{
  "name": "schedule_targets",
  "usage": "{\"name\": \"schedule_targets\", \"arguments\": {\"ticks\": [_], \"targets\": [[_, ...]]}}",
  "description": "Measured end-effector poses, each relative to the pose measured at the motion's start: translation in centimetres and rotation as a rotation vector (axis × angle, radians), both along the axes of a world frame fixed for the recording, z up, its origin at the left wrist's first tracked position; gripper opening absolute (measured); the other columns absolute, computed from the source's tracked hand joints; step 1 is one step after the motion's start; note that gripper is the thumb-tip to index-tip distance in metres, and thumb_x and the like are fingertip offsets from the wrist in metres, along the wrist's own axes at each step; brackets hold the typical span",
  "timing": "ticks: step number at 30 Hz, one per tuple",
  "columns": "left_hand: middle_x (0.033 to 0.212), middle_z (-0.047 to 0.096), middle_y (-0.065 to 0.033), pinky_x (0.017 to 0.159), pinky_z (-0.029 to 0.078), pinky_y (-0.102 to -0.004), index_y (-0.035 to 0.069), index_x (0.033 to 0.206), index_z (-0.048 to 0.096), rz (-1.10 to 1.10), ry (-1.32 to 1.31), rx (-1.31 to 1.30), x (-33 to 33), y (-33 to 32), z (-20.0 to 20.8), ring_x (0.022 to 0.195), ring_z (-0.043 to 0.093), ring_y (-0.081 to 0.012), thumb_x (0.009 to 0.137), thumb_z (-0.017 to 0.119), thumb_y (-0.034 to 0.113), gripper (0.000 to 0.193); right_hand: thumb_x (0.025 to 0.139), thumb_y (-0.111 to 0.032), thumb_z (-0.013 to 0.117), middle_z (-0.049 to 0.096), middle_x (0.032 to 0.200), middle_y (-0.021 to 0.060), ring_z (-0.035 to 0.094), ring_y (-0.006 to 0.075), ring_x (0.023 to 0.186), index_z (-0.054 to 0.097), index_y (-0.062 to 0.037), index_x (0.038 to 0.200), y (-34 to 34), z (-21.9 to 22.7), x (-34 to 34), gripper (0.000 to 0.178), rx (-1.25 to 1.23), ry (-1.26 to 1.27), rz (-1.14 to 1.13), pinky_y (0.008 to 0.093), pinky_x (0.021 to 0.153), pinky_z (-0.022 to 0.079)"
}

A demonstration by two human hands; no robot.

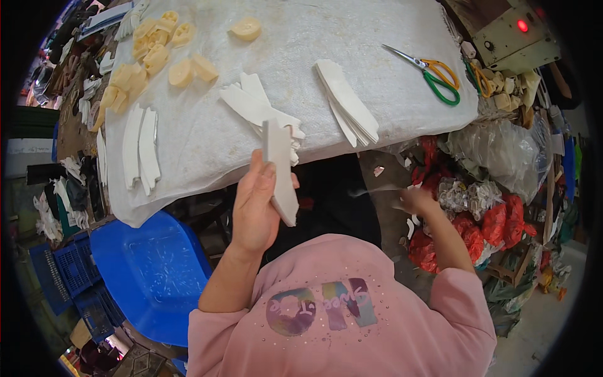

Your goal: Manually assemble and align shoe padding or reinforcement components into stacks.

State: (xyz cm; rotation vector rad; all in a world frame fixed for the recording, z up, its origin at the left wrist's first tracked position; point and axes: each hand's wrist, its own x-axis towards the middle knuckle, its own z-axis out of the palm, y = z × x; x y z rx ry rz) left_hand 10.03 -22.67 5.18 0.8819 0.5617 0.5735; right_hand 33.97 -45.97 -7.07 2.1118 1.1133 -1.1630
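Observation:
My left hand (pixel 254 207) grips a stack of white flat cut pieces (pixel 280 173) held upright just below the front edge of the table (pixel 207 144). My right hand (pixel 416 201) is blurred, low on the right beside the table, over scraps and red bags; whether it holds anything I cannot tell. On the table's white cover lie more piles of white pieces (pixel 260 107), (pixel 347 103), (pixel 141 147). Cream-coloured foam shapes (pixel 147 53) are scattered at the far left.
Scissors with orange and green handles (pixel 433 72) lie at the table's right end. A machine with a red lamp (pixel 515 31) stands beyond. A blue plastic stool (pixel 151 270) is at lower left. Red and clear bags (pixel 490 213) pile up on the right.

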Motion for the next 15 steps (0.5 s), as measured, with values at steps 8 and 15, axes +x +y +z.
{"name": "schedule_targets", "arguments": {"ticks": [8,15], "targets": [[0.085,0.052,-0.0054,0.065,0.041,-0.0206,-0.001,0.129,0.038,-0.099,0.004,-0.005,0.8,-0.6,-0.6,0.073,0.049,-0.0086,0.096,0.04,0.021,0.04,0.075,-0.012,0.063,0.062,0.092,0.015,0.059,0.0294,0.081,0.051,-0.0049,0.118,-1.8,3.6,4.0,0.045,0.805,0.36,-1.013,0.0368,0.071,0.047],[0.085,0.054,-0.0076,0.06,0.045,-0.0223,0.0,0.126,0.041,-0.083,0.083,0.093,0.6,-0.6,-1.2,0.07,0.051,-0.0088,0.095,0.041,0.019,0.036,0.075,-0.016,0.064,0.059,0.075,0.0092,0.057,0.0184,0.065,0.041,-0.0059,0.129,-3.6,-2.9,5.6,0.06,0.556,0.173,-0.62,0.0318,0.06,0.047]]}}
